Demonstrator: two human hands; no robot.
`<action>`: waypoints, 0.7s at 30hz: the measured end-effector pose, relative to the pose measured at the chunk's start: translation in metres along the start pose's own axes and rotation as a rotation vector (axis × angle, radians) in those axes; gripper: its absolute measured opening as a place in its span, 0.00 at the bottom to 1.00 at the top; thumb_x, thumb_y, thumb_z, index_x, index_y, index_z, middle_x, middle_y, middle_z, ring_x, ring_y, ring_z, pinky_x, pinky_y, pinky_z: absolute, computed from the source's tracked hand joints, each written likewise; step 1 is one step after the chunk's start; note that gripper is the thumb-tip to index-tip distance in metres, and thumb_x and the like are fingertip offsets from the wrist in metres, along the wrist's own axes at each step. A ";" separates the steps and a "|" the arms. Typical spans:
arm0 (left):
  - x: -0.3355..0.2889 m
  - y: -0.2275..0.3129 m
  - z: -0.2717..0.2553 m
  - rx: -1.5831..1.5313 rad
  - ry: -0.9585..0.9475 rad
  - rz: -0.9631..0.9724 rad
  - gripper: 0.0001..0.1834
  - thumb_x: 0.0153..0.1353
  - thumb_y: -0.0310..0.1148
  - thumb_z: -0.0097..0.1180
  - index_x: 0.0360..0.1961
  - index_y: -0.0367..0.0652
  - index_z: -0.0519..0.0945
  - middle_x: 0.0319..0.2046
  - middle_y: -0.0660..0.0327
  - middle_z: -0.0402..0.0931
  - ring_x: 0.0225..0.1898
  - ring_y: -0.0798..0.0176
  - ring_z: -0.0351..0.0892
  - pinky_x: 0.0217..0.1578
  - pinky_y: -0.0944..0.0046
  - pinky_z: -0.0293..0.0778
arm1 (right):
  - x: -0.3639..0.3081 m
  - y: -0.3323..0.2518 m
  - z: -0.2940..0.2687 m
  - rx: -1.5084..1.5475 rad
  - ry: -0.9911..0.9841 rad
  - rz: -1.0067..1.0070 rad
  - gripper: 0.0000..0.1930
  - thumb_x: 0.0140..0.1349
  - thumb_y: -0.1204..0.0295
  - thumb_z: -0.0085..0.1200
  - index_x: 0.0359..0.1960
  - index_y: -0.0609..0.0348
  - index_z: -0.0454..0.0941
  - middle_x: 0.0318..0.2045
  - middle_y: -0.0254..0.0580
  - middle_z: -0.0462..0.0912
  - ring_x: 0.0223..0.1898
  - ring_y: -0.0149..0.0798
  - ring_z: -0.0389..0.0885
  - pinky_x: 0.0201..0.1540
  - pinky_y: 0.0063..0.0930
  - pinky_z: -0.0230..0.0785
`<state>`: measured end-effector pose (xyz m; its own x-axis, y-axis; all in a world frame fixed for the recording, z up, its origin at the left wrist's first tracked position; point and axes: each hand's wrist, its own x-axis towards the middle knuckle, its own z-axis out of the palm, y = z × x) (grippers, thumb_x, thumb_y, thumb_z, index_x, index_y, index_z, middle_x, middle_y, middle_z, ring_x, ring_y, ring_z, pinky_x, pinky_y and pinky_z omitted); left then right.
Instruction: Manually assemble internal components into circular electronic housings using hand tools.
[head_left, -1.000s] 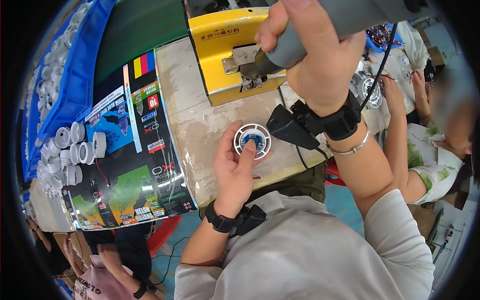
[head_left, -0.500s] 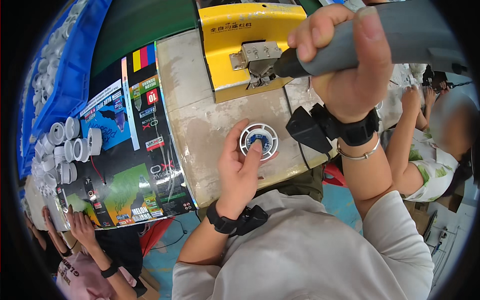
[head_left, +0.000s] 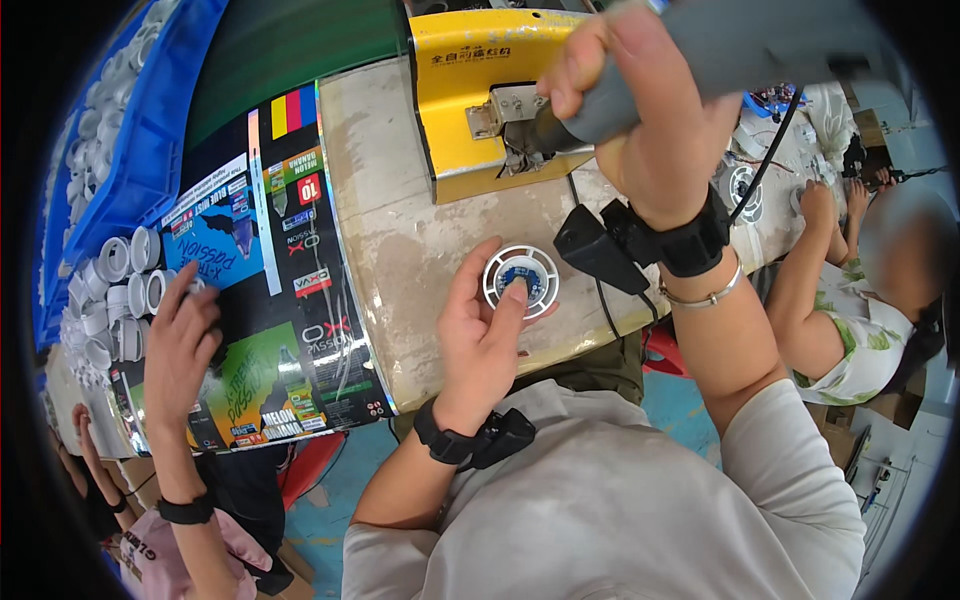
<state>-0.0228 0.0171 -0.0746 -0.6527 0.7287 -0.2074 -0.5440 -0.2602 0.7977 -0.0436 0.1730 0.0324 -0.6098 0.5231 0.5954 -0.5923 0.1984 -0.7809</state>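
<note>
My left hand (head_left: 472,350) is closed around a white, round, spoked plastic housing (head_left: 549,298), low over the near edge of the bench. Its thumb presses on the blue circuit board (head_left: 514,272) set in the middle of the housing. In my right hand (head_left: 655,130) is a thick grey electric screwdriver (head_left: 720,50), gripped near its dark nose and slanting down to the left. That nose is at the metal outlet of the yellow screw feeder (head_left: 455,115); the bit's end cannot be made out.
To the left, white plastic rings (head_left: 115,258) are heaped beside a blue bin (head_left: 150,165) full of similar ones. A co-worker's hand (head_left: 180,345) reaches over a printed sheet (head_left: 260,370) there. Another white round part (head_left: 742,190) lies on the right, near a second person.
My right hand and the screwdriver have shifted left along the feeder's outlet. My left hand stays almost in place. The co-worker's hand at left has moved up towards the heap of rings.
</note>
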 end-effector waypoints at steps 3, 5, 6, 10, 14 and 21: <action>0.000 -0.001 0.001 -0.010 0.006 -0.006 0.21 0.60 0.23 0.41 0.55 0.38 0.58 0.42 0.55 0.69 0.43 0.53 0.75 0.38 0.59 0.77 | 0.018 -0.012 0.010 -0.064 -0.045 0.261 0.17 0.53 0.70 0.55 0.37 0.67 0.63 0.14 0.35 0.70 0.14 0.27 0.69 0.16 0.17 0.61; 0.001 0.001 0.004 -0.020 0.027 -0.026 0.20 0.60 0.23 0.41 0.55 0.38 0.59 0.42 0.54 0.70 0.43 0.53 0.75 0.37 0.61 0.77 | 0.028 -0.013 0.017 -0.086 -0.042 0.306 0.16 0.53 0.70 0.56 0.36 0.67 0.64 0.14 0.35 0.70 0.14 0.26 0.69 0.15 0.16 0.61; 0.000 0.002 0.005 -0.014 0.015 -0.028 0.20 0.60 0.23 0.41 0.55 0.38 0.59 0.42 0.54 0.70 0.43 0.53 0.75 0.37 0.61 0.77 | 0.031 -0.016 0.019 -0.104 -0.048 0.359 0.15 0.53 0.69 0.56 0.34 0.66 0.66 0.14 0.34 0.70 0.14 0.25 0.69 0.14 0.16 0.60; 0.000 0.001 0.002 -0.047 0.079 -0.016 0.19 0.60 0.23 0.41 0.54 0.38 0.60 0.41 0.55 0.70 0.39 0.57 0.76 0.37 0.61 0.77 | 0.000 -0.046 0.009 0.052 -0.045 0.386 0.16 0.53 0.72 0.53 0.39 0.67 0.62 0.14 0.37 0.71 0.14 0.28 0.70 0.17 0.20 0.63; 0.003 0.002 0.005 -0.064 0.093 0.011 0.18 0.60 0.23 0.41 0.52 0.38 0.61 0.41 0.55 0.70 0.40 0.57 0.76 0.38 0.61 0.77 | -0.006 -0.046 -0.002 0.239 -0.042 0.218 0.22 0.53 0.67 0.52 0.43 0.67 0.56 0.12 0.42 0.69 0.13 0.33 0.69 0.19 0.24 0.64; 0.004 0.000 0.007 -0.016 0.128 0.008 0.18 0.61 0.24 0.41 0.52 0.35 0.60 0.41 0.54 0.69 0.40 0.57 0.75 0.37 0.63 0.77 | -0.049 -0.041 0.004 0.215 0.060 0.240 0.30 0.49 0.63 0.59 0.44 0.66 0.54 0.15 0.44 0.70 0.15 0.35 0.71 0.21 0.25 0.66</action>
<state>-0.0222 0.0248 -0.0714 -0.7186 0.6399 -0.2723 -0.5462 -0.2770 0.7905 0.0087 0.1364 0.0365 -0.7172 0.5827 0.3823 -0.5373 -0.1130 -0.8358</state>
